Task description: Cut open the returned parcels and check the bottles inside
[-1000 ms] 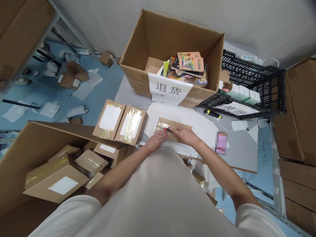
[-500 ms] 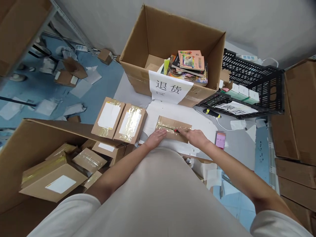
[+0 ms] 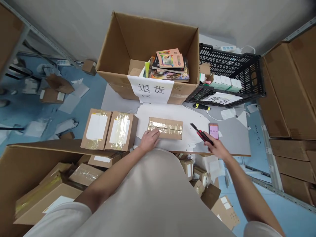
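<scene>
A small cardboard box (image 3: 170, 125), sealed with shiny tape along its top, lies on white paper on the table in front of me. My left hand (image 3: 148, 141) rests at its front left corner, fingers lying on the cardboard; the thumb is hard to make out. To the right of the box, my right hand (image 3: 215, 146) is wrapped around a red and black utility knife (image 3: 201, 133). The blade points up and left, apart from the box. A phone (image 3: 213, 130) with a pink screen lies just beyond that hand.
Two taped parcels (image 3: 97, 128) stand on the left. A large carton (image 3: 116, 80) with books is at the back, beside a black crate (image 3: 256, 77) holding small boxes. A yellow and black tool (image 3: 201, 106) lies before the crate. Another open carton (image 3: 32, 151) full of parcels is lower left.
My right hand has drawn the utility knife off the box and moved right, near the phone. My left hand stays at the box's left end. The view has shifted.
</scene>
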A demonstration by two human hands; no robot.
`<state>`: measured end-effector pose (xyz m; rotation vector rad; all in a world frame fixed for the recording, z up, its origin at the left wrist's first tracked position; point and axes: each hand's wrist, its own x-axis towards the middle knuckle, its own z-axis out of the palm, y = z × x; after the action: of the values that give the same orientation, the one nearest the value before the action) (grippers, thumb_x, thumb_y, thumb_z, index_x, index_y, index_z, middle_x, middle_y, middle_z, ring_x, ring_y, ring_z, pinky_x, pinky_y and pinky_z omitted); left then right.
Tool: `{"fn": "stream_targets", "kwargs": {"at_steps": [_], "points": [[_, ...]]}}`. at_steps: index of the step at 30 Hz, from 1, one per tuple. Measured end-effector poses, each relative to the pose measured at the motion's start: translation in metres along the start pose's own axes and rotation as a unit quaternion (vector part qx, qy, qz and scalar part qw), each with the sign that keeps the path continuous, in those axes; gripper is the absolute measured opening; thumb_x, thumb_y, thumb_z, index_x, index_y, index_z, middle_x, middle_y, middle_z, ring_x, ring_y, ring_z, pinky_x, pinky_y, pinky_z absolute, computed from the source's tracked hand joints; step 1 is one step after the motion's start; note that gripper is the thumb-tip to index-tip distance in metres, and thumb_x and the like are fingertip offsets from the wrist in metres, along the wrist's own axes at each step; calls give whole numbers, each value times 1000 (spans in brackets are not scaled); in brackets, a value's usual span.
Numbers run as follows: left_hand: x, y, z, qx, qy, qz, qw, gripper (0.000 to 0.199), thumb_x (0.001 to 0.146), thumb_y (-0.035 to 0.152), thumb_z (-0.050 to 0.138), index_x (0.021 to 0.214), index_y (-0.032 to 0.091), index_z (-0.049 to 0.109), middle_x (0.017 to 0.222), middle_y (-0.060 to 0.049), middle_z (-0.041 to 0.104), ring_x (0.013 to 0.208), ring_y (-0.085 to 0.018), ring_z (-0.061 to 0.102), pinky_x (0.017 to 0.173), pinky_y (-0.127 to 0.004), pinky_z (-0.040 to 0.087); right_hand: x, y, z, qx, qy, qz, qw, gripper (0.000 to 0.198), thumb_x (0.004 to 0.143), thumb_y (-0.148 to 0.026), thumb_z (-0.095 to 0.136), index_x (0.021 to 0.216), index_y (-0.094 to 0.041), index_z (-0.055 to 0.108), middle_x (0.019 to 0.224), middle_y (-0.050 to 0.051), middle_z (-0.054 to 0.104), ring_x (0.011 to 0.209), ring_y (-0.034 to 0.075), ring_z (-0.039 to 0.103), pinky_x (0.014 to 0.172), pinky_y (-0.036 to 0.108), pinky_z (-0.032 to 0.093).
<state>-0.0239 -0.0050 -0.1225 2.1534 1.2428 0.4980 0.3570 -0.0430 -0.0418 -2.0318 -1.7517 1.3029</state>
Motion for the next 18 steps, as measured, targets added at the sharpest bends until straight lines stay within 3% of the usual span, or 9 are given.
{"fn": "stream_targets", "kwargs": {"at_steps": [3,5,7,11,18], "points": [[16,4,-13,58,2,-7,998,71,71,43,70,133,20,45,144,-18,39,136,-37,31,112,-55,21,-2,4,47,223,13,59,973,74,84,-55,48,147,-24,25,77,1,62,43,11,50,41,27,44],[28,1,-18,77,-11,-12,997,97,58,51,78,139,18,36,150,-20,27,139,-41,19,112,-59,12,-2,-3,73,299,20,62,952,79,81,-57,52,147,-24,25,78,0,61,43,9,50,39,25,43],[38,-3,-19,86,-34,-16,996,109,52,59,78,142,16,31,152,-21,21,140,-43,12,111,-61,8,-3,-9,89,341,21,58,938,80,79,-58,55,146,-25,27,78,-1,59,44,9,50,39,24,43],[44,-9,-16,99,-52,-24,993,111,53,63,75,142,16,29,152,-21,21,141,-42,9,112,-59,12,-5,-10,97,376,7,54,925,81,78,-58,57,146,-28,27,76,-2,58,43,8,50,40,24,44],[47,-17,-14,43,-25,9,999,117,43,58,81,139,12,34,143,-21,33,137,-43,18,113,-54,21,9,-5,95,387,-13,48,921,80,79,-58,57,146,-29,26,72,-4,57,41,8,48,40,24,44]]}}
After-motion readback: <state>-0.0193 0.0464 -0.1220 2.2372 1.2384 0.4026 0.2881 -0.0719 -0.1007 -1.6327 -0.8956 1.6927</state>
